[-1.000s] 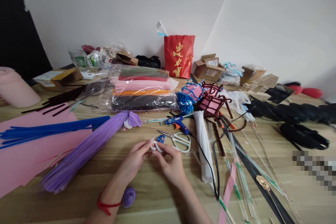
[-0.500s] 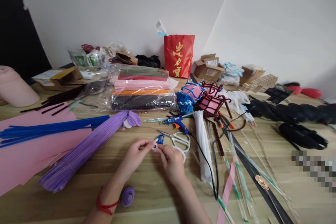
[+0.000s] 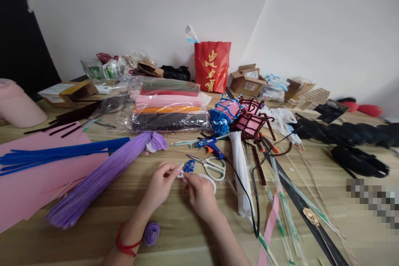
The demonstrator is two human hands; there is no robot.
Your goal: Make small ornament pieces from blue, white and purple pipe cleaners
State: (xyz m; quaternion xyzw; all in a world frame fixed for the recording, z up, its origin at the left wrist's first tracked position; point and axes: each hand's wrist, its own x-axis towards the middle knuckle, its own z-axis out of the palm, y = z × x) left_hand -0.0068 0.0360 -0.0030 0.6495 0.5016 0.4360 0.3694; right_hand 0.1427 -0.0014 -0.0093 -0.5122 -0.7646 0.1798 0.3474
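Note:
Fingertips of my left hand (image 3: 162, 185) pinch one end of a white pipe cleaner (image 3: 210, 180), where a small bent loop shows. My right hand (image 3: 202, 196) grips the same strip close beside it, and the rest curves out behind that hand. Just beyond my fingers lies a small blue patterned piece (image 3: 189, 166). White-handled scissors (image 3: 215, 168) rest past my right hand, blades pointing left. A coiled purple pipe cleaner piece (image 3: 152, 234) sits on the table by my left wrist.
A purple bundle (image 3: 102, 176) and blue pipe cleaners (image 3: 65, 151) lie left on pink sheets (image 3: 18, 199). A blue glue gun (image 3: 214, 146) with a black cord and a white bundle (image 3: 240, 174) are right. Beyond stand pink lanterns (image 3: 247, 122) and a red bag (image 3: 213, 66).
Both hands have shifted very slightly, with the pinched loop moving a little left. The white strip's curve behind my right hand has changed shape.

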